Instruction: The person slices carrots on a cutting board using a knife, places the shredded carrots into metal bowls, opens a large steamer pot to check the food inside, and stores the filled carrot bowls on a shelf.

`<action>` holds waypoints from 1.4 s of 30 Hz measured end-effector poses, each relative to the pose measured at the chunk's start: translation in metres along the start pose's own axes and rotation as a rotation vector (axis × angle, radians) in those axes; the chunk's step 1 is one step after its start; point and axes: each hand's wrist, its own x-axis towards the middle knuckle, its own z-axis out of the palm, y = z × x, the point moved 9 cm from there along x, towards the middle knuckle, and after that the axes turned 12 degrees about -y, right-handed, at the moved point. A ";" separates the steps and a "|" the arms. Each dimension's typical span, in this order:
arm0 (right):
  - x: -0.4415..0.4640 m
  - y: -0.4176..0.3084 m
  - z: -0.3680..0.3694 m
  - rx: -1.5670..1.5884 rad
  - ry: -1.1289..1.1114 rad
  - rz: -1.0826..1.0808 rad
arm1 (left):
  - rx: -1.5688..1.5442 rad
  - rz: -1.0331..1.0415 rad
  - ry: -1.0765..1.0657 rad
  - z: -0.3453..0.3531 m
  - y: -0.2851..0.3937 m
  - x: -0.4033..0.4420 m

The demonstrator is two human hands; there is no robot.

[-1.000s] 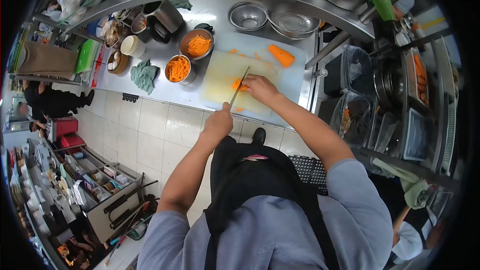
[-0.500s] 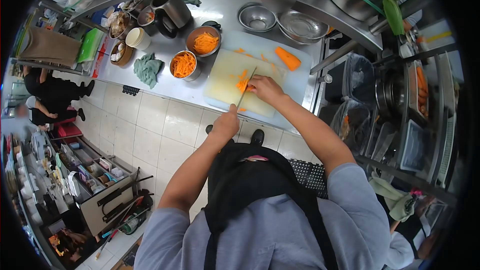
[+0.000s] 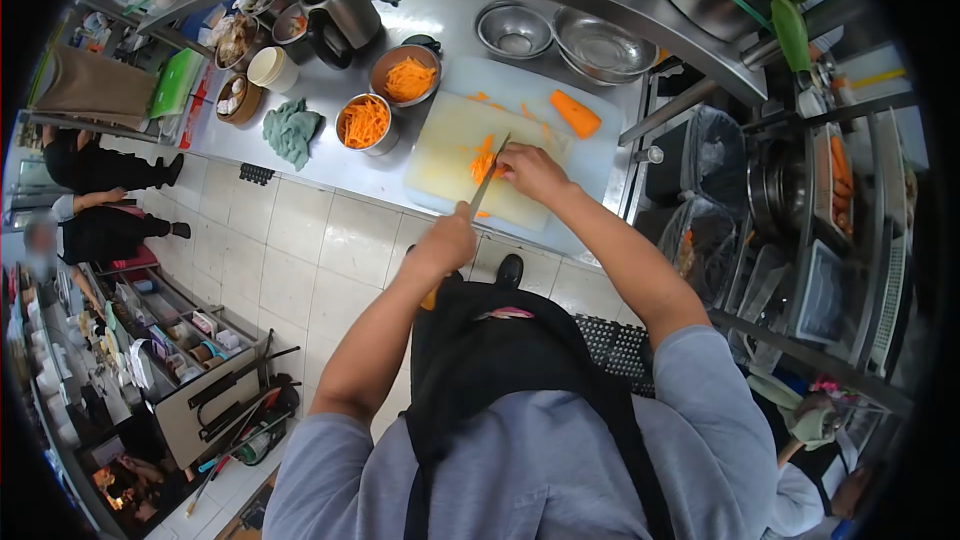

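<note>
My left hand (image 3: 445,244) is wrapped round the handle of a knife (image 3: 486,178), whose blade points up over the pale cutting board (image 3: 435,165). Fingers bent, my right hand (image 3: 530,172) presses on carrot pieces (image 3: 482,165) beside the blade. A large carrot piece (image 3: 575,114) lies at the board's upper right, with thin scraps scattered nearby. Left of the board, a metal container (image 3: 366,124) and a metal bowl (image 3: 408,76) both hold shredded carrot.
Two nested-looking metal bowls (image 3: 513,30) stand behind the board. A green cloth (image 3: 291,133), cups (image 3: 272,70) and a metal jug (image 3: 341,20) are on the left. Lined bins (image 3: 700,245) stand right. Other people (image 3: 100,165) are at far left and lower right.
The view has shifted slightly. My left hand and the knife handle have moved a little lower, and the shredded carrot by the blade is more bunched. At far left, a second person has come into fuller view.
</note>
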 end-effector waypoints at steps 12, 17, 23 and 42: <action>0.005 0.002 0.000 0.049 -0.011 0.014 | 0.006 0.030 0.092 0.023 -0.014 0.025; -0.001 0.012 0.000 0.088 0.022 0.006 | -0.043 0.043 0.057 -0.003 0.000 -0.001; 0.007 0.013 0.000 0.096 -0.014 0.004 | 0.011 0.082 0.183 0.015 -0.010 0.018; 0.008 0.021 0.003 -0.019 -0.022 0.035 | -0.010 0.071 0.128 0.009 0.001 0.005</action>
